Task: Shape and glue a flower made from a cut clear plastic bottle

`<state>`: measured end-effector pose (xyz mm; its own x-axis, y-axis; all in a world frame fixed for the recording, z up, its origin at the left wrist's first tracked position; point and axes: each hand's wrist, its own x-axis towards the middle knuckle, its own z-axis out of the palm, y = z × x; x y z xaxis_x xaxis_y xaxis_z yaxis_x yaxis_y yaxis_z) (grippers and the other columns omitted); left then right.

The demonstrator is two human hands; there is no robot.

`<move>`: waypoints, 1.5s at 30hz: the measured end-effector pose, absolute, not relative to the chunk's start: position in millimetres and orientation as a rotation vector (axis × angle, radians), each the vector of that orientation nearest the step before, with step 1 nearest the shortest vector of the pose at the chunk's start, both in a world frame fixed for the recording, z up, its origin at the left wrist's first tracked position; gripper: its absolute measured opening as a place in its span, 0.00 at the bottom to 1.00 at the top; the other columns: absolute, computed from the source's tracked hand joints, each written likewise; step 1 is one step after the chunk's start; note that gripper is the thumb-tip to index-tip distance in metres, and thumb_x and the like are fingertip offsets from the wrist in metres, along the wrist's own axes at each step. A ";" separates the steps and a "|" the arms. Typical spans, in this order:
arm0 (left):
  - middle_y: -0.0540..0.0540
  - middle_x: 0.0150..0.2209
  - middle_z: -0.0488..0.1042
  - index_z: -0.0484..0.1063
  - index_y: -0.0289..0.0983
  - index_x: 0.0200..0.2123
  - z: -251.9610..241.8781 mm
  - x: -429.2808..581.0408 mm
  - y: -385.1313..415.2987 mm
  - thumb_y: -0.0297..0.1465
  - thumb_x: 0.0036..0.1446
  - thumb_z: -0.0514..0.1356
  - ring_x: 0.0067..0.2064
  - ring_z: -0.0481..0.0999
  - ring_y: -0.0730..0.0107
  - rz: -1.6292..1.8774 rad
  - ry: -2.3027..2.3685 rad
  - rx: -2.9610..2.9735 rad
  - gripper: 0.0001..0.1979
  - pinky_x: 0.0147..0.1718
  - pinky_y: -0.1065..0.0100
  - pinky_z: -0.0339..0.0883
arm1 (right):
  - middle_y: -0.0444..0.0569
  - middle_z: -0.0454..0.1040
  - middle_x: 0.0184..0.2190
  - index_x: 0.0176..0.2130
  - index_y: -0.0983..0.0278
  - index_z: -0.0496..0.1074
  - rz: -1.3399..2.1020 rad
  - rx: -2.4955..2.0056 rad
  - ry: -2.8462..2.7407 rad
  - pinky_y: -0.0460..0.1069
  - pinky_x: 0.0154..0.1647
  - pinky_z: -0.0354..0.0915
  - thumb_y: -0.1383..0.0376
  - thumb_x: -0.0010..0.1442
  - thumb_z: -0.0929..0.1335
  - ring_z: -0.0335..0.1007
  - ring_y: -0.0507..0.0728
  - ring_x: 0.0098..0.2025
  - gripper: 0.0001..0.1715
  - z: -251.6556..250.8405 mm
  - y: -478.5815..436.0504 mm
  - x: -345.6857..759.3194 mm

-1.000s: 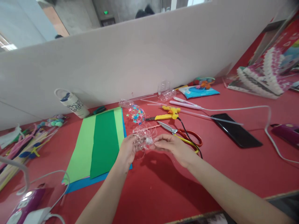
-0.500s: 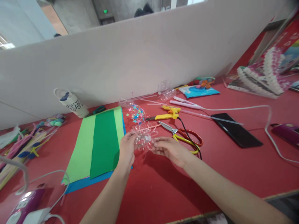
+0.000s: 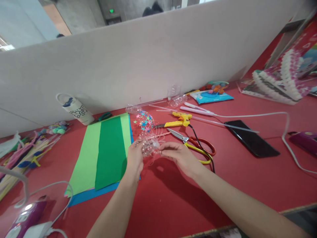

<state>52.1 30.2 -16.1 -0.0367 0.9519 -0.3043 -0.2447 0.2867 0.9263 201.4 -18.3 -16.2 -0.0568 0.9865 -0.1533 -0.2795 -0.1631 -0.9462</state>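
A clear plastic piece with curled, petal-like strips [image 3: 150, 144] is held above the red table, a whitish knob near its middle. My left hand [image 3: 135, 158] is closed on its left side, thumb and fingers gripping the plastic. From the right, my right hand [image 3: 177, 156] pinches the tip of a strip between thumb and fingers. Just behind the piece lie colourful star confetti in clear plastic [image 3: 146, 121] and a yellow-handled saw-like cutter [image 3: 173, 124]. Scissors with red and yellow handles [image 3: 198, 148] rest right beside my right hand.
Green and blue sheets [image 3: 109, 152] lie left of my hands. Behind are a yellow glue gun [image 3: 182, 117], a pink iron-like tool [image 3: 198, 110] and a white bottle [image 3: 75, 109]. A black phone [image 3: 251, 138] and cables lie right; a purple power strip [image 3: 29, 215] sits front left.
The plastic piece has turned slightly in my hands, and its whitish knob shows more clearly. My right hand has shifted a little up and left along its edge.
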 end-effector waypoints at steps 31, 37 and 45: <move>0.51 0.30 0.70 0.69 0.37 0.29 -24.9 71.5 46.6 0.31 0.45 0.61 0.30 0.71 0.73 1.328 1.212 0.814 0.06 0.28 0.72 0.68 | 0.42 0.71 0.24 0.24 0.62 0.70 1.048 -1.402 -1.247 0.50 0.34 0.62 0.64 0.45 0.70 0.66 0.53 0.28 0.04 -17.9 15.8 207.9; 0.52 0.28 0.70 0.68 0.37 0.29 -33.2 74.5 43.7 0.32 0.46 0.61 0.28 0.72 0.74 1.328 1.203 0.791 0.06 0.28 0.71 0.69 | 0.40 0.68 0.21 0.22 0.63 0.68 1.182 -1.357 -1.072 0.49 0.32 0.60 0.62 0.42 0.71 0.63 0.51 0.26 0.08 -21.5 14.0 203.8; 0.50 0.30 0.74 0.69 0.37 0.32 -40.2 75.9 37.9 0.35 0.49 0.60 0.29 0.74 0.71 1.365 1.209 0.865 0.08 0.31 0.68 0.71 | 0.40 0.68 0.19 0.21 0.63 0.67 1.347 -1.262 -0.838 0.48 0.30 0.59 0.63 0.40 0.71 0.62 0.50 0.24 0.08 -31.9 14.3 202.6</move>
